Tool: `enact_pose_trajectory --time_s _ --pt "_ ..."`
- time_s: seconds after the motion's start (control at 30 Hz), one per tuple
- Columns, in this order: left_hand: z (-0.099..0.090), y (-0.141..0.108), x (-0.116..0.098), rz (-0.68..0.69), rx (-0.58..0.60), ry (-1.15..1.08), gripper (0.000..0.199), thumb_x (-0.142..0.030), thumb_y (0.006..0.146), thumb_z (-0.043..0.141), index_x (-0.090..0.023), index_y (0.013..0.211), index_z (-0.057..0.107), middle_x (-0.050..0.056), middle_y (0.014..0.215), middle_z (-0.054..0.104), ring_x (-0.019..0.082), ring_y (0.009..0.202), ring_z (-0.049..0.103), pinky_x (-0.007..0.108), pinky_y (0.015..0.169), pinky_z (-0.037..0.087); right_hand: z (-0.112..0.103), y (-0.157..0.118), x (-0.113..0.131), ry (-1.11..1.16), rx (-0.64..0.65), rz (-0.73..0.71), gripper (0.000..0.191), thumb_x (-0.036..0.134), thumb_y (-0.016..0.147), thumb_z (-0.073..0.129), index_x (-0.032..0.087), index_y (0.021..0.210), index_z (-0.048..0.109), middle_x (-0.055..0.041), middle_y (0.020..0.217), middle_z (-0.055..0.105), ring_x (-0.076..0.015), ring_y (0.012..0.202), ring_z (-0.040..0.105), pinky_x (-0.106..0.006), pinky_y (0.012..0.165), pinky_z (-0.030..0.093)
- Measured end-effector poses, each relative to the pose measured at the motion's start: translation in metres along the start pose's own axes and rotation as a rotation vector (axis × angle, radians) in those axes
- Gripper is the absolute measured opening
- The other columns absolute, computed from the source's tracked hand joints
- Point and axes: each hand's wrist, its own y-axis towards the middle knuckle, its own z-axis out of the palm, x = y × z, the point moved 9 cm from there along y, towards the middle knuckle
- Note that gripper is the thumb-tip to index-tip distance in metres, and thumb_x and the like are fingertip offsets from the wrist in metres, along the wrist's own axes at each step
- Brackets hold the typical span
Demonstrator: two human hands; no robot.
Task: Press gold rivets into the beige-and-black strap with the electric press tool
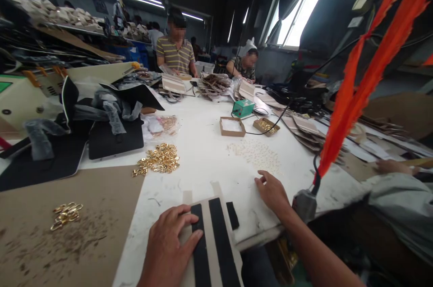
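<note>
My left hand (171, 237) lies on a beige panel (214, 237) at the front edge of the white table, thumb and fingers apart near one of two black strips (221, 244) running along it. A small black tab (232, 216) sticks out at the panel's right side. My right hand (273, 191) hovers low over the tabletop to the right, fingers loosely bent with a gap at the tips and nothing visible between them. Just beyond it, many tiny pale pieces (255, 154) are scattered on the table.
Gold metal clasps (158, 158) form a pile at left, with more gold hooks (66, 215) on brown board. Two small cardboard boxes (232, 133) and a green device (242, 108) stand farther back. An orange strip (352, 79) hangs at right. Co-workers sit across and at right.
</note>
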Motion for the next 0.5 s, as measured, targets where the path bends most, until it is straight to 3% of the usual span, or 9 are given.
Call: enact_pose_trajectory --time_s 0.27,0.5 --pt "-0.003 -0.002 -0.004 0.060 -0.034 0.005 0.021 -0.038 0.082 0.068 -0.032 0.100 0.078 -0.002 0.133 0.068 0.024 0.129 0.058 0.048 0.114 0.046 -0.001 0.021 -0.025 -0.093 -0.014 0.077 0.030 0.031 0.091 0.056 0.015 0.109 0.073 -0.0054 0.089 0.073 -0.0190 0.085 0.066 -0.029 0.078 0.045" --pt "-0.004 -0.012 -0.013 0.035 0.010 -0.093 0.021 -0.034 0.082 0.070 -0.032 0.102 0.076 -0.001 0.135 0.065 0.023 0.134 0.052 0.050 0.119 0.037 0.004 0.030 -0.035 -0.151 0.080 0.161 0.033 0.037 0.092 0.055 0.013 0.108 0.072 -0.0045 0.070 0.071 -0.0151 0.056 0.059 -0.029 0.069 0.044"
